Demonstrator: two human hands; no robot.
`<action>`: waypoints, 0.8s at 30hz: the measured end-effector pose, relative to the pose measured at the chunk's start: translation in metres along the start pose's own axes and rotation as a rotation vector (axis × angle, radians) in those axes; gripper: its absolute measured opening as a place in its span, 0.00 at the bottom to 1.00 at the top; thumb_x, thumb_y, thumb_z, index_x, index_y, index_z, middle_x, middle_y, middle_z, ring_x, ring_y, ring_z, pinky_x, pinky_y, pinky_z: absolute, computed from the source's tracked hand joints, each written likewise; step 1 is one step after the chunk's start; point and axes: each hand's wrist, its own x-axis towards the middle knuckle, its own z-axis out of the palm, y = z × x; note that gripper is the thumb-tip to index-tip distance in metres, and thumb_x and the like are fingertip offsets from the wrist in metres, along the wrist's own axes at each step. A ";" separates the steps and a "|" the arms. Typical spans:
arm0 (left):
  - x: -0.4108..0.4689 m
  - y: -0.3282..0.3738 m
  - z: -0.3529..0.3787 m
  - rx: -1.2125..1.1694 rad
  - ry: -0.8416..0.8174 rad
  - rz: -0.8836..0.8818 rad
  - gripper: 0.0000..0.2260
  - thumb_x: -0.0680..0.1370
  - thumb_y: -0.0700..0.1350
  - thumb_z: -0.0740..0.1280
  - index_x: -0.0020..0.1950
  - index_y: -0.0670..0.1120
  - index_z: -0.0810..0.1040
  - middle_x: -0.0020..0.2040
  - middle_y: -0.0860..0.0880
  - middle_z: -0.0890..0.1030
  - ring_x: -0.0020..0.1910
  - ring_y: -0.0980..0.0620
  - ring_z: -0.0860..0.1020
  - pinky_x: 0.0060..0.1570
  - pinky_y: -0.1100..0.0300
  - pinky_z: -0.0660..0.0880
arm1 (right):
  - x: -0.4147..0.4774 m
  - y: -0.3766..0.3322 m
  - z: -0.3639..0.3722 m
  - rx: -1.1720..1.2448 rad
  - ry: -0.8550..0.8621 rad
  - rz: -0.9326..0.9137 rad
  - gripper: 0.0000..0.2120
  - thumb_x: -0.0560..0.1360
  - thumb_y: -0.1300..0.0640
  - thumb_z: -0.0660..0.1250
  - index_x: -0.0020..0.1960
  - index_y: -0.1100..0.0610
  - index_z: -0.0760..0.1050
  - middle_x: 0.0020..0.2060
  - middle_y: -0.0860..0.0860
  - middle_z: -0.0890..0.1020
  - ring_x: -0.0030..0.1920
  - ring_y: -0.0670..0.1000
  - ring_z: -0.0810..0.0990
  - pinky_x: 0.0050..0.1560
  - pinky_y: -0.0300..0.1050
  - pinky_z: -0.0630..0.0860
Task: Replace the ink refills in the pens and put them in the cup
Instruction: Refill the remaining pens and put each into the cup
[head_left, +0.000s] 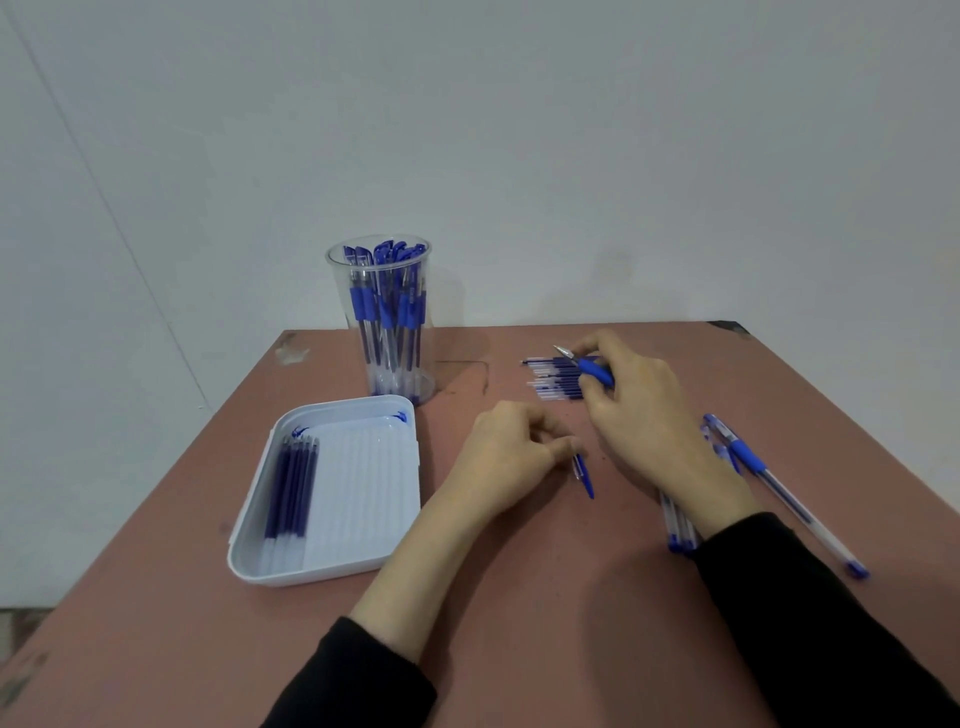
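Note:
A clear plastic cup (387, 322) full of blue pens stands at the table's far edge. A white tray (353, 519) near my left holds several dark blue refills (291, 483) along its left side. My left hand (511, 457) pinches a pen cap (583, 474) against the table. My right hand (644, 415) grips a pen's front section (587, 365) with blue grip and metal tip, over a row of used refills (553, 378). Several pens (678, 525) lie partly under my right wrist, and one whole pen (779, 488) lies to the right.
The reddish-brown table (519, 597) ends at a pale wall just behind the cup. Its left edge drops off beside the tray. Black sleeves cover both forearms near the bottom of the view.

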 end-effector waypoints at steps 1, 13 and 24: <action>0.000 0.000 0.000 0.028 -0.006 0.019 0.04 0.74 0.47 0.71 0.44 0.48 0.85 0.35 0.54 0.82 0.32 0.64 0.74 0.33 0.76 0.67 | -0.001 0.000 0.000 -0.007 0.019 -0.022 0.13 0.77 0.62 0.61 0.59 0.52 0.74 0.49 0.49 0.82 0.48 0.53 0.78 0.44 0.44 0.69; 0.005 0.008 -0.010 -0.533 0.202 0.027 0.08 0.78 0.43 0.66 0.55 0.47 0.81 0.41 0.56 0.81 0.35 0.63 0.76 0.35 0.70 0.71 | 0.001 -0.005 -0.004 0.395 0.043 0.072 0.05 0.76 0.58 0.67 0.50 0.51 0.79 0.33 0.43 0.80 0.33 0.40 0.76 0.38 0.31 0.71; -0.001 0.015 -0.022 -1.025 0.030 0.109 0.09 0.80 0.42 0.60 0.53 0.43 0.79 0.45 0.50 0.84 0.46 0.58 0.81 0.50 0.66 0.77 | -0.004 -0.019 -0.014 1.161 -0.509 0.359 0.19 0.80 0.57 0.56 0.38 0.56 0.82 0.27 0.54 0.72 0.22 0.46 0.61 0.23 0.37 0.55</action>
